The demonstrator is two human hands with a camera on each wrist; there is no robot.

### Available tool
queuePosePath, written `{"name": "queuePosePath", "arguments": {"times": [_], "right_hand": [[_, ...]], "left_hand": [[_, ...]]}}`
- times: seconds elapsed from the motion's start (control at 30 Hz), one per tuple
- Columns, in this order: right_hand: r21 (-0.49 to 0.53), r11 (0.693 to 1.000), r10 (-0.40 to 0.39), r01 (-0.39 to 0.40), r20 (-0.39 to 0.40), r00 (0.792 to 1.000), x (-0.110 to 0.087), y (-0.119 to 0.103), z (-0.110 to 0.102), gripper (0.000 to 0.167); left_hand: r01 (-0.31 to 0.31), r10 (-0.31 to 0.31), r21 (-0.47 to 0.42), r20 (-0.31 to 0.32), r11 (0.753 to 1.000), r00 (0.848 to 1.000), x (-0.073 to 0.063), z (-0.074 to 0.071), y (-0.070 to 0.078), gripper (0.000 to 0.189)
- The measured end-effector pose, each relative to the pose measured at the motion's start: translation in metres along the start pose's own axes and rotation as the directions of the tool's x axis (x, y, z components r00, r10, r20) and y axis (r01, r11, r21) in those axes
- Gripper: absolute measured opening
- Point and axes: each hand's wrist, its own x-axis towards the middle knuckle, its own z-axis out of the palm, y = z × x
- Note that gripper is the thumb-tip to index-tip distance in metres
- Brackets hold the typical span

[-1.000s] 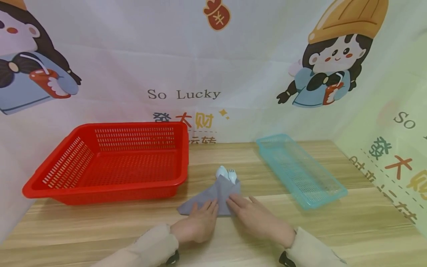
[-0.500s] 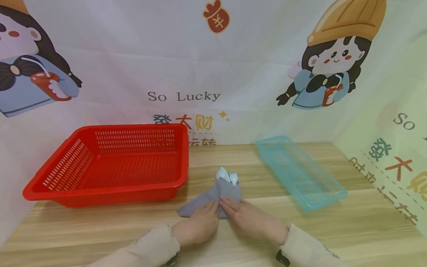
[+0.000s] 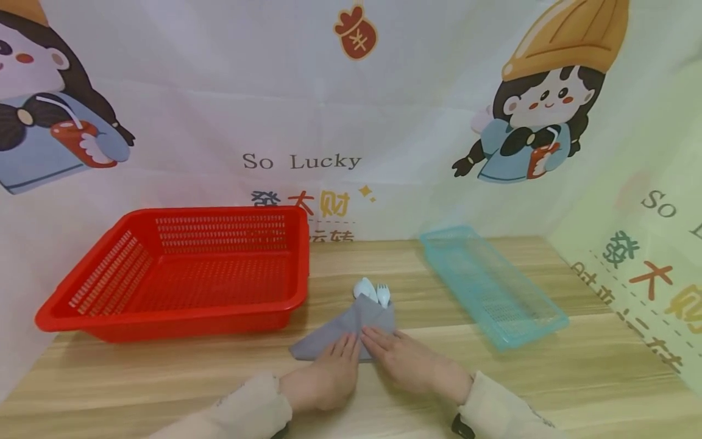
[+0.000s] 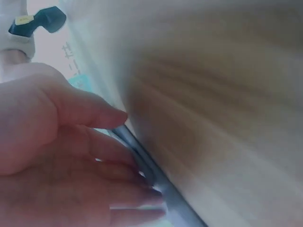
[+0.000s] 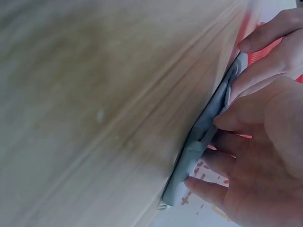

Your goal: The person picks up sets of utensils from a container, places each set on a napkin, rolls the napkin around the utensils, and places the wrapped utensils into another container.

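Observation:
A grey folded cloth napkin (image 3: 375, 314) lies on the table in the head view, its left corner drawn out to a point. The heads of a light-blue spoon (image 3: 364, 288) and a matching fork (image 3: 383, 296) stick out past its far edge; their handles are hidden under the cloth. My left hand (image 3: 332, 373) lays straight fingers on the napkin left of its middle. From the right, my right hand (image 3: 410, 361) rests extended fingers on the cloth, their tips close to the left hand's. In the right wrist view, the napkin (image 5: 190, 153) appears edge-on beneath the fingertips.
A large red plastic basket (image 3: 181, 314) stands to the left, its right end near the napkin's left corner. On the right is a shallow light-blue basket (image 3: 466, 286), set at an angle. A printed cloth backdrop (image 3: 411, 122) rises behind the wooden table (image 3: 493, 390).
My right hand has slid left across the napkin, bringing its fingertips to the middle beside the left hand's. The spoon and fork stay in place under the cloth.

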Motion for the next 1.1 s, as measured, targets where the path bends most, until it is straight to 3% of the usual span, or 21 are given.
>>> {"name": "queuePosePath", "arguments": {"times": [0.17, 0.3, 0.43, 0.6, 0.73, 0.8, 0.9, 0.97, 1.1], "right_hand": [[-0.002, 1.0, 0.005, -0.005, -0.01, 1.0, 0.0, -0.001, 0.0, 0.052], [-0.009, 1.0, 0.008, -0.008, -0.011, 1.0, 0.0, -0.001, 0.0, 0.053], [-0.016, 1.0, 0.007, -0.007, -0.009, 1.0, 0.0, -0.001, 0.0, 0.053], [-0.009, 1.0, 0.004, -0.004, -0.007, 1.0, 0.001, 0.0, 0.002, 0.053], [-0.012, 1.0, -0.005, 0.005, -0.027, 1.0, 0.001, 0.001, 0.004, 0.054], [-0.026, 0.999, -0.019, 0.018, -0.048, 0.999, 0.001, 0.002, 0.005, 0.055], [-0.046, 0.998, -0.043, 0.039, -0.08, 0.996, 0.001, 0.003, 0.005, 0.054], [-0.051, 0.998, -0.049, 0.045, -0.09, 0.995, 0.0, 0.003, 0.005, 0.053], [-0.082, 0.995, -0.067, 0.056, -0.139, 0.988, 0.0, 0.003, 0.004, 0.049]], "left_hand": [[-0.005, 0.004, -0.022, -0.037, 1.0, 0.999, -0.004, 0.0, 0.002, 0.057], [0.001, -0.003, -0.059, -0.021, 0.998, 1.0, -0.004, -0.001, 0.001, 0.061], [0.031, -0.031, -0.019, 0.014, 0.999, 0.999, -0.004, 0.001, 0.003, 0.059], [0.049, -0.05, 0.024, 0.015, 0.999, 0.999, -0.004, 0.004, 0.007, 0.054], [0.033, -0.032, 0.02, -0.038, 0.999, 0.999, -0.003, 0.002, 0.005, 0.049], [0.016, -0.014, 0.027, -0.098, 1.0, 0.995, -0.002, 0.002, 0.002, 0.044], [-0.014, 0.026, 0.062, -0.204, 0.998, 0.979, -0.001, 0.003, -0.003, 0.036], [-0.045, 0.076, 0.115, -0.277, 0.992, 0.958, 0.002, 0.005, -0.007, 0.03], [-0.123, 0.228, 0.296, -0.352, 0.947, 0.908, 0.007, 0.007, -0.017, 0.016]]}}
